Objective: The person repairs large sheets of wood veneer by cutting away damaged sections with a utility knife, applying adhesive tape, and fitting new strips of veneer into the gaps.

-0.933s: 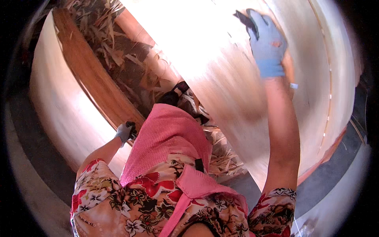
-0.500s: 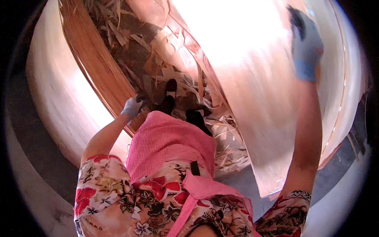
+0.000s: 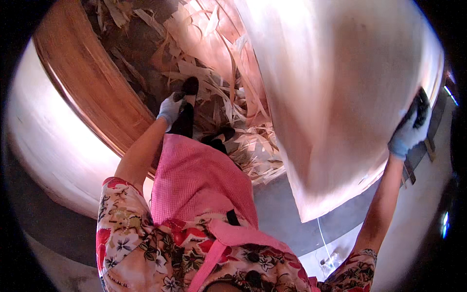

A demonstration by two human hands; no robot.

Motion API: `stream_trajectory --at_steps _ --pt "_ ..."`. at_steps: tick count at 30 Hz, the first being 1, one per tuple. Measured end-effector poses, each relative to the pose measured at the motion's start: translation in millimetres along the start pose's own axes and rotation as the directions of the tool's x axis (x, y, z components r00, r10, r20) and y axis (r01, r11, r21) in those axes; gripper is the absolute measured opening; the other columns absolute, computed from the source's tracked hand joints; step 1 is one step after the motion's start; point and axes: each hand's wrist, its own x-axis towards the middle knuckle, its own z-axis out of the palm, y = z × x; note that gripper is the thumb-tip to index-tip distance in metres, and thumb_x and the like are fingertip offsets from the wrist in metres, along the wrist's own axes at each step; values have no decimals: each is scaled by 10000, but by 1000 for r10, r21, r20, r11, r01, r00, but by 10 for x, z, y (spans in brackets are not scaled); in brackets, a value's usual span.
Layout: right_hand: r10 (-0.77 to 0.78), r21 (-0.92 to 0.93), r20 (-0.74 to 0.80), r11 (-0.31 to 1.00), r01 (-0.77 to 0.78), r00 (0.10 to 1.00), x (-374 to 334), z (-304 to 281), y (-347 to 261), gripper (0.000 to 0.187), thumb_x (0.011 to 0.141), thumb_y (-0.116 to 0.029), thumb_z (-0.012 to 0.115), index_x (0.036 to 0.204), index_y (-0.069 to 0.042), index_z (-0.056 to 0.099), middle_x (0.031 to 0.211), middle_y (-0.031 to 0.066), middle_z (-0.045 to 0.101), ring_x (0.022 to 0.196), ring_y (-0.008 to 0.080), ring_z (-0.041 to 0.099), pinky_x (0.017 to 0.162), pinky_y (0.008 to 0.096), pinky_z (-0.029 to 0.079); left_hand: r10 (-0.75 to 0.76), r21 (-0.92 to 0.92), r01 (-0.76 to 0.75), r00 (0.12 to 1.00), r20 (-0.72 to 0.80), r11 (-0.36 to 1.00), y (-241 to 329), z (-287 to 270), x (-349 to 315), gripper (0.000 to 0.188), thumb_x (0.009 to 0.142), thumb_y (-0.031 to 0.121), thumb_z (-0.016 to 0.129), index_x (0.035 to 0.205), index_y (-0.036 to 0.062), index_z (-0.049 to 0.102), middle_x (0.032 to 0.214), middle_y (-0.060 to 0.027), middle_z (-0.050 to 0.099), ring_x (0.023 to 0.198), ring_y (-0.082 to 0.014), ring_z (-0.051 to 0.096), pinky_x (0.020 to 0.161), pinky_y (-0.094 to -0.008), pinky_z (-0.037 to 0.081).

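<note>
My right hand (image 3: 414,122), in a light grey-blue glove with dark fingers, grips the right edge of a large, thin wood veneer sheet (image 3: 340,107). The sheet bows upward, and its near corner hangs in a point above the floor. My left hand (image 3: 171,108), gloved the same way, hovers beside the reddish-brown side of a veneer stack (image 3: 92,73). Its fingers are curled closed; what they hold, if anything, is hidden.
Torn veneer strips (image 3: 214,92) litter the dark floor between the stack and the sheet, around my shoes (image 3: 190,85). A pale sheet (image 3: 53,131) covers the stack's top at left. A thin white cord (image 3: 322,238) hangs below the sheet's near corner.
My right hand has moved right and nearer to me, onto the sheet's edge, and the sheet now bows up. My left hand has shifted slightly farther out and stays closed.
</note>
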Motion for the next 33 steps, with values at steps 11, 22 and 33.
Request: stream_trajectory --at_steps 11,22,33 --pt "191 -60 -176 977 -205 966 -184 -249 503 374 1012 -182 525 1337 3 541 1358 171 564 1208 285 553 1060 437 413 162 335 -272 933 321 902 150 1876 990 503 983 424 447 1374 121 536 1230 -192 636 1166 -349 602 944 -437 498" --pt "148 -46 -116 987 -155 982 -126 -68 501 385 1015 -195 521 1345 2 536 1368 168 554 1219 286 543 1062 443 409 -90 289 -43 897 434 956 -25 2947 2094 625 886 510 578 1336 77 574 1304 -234 592 1177 -380 593 986 -449 473" --pt "173 59 -116 984 -167 978 -206 -271 351 384 1012 -186 508 1340 12 532 1365 176 550 1229 296 532 1062 444 412 126 -180 -66 930 345 981 11 2108 258 433 975 334 591 1297 45 582 1068 -124 690 931 -255 654 796 -345 514"
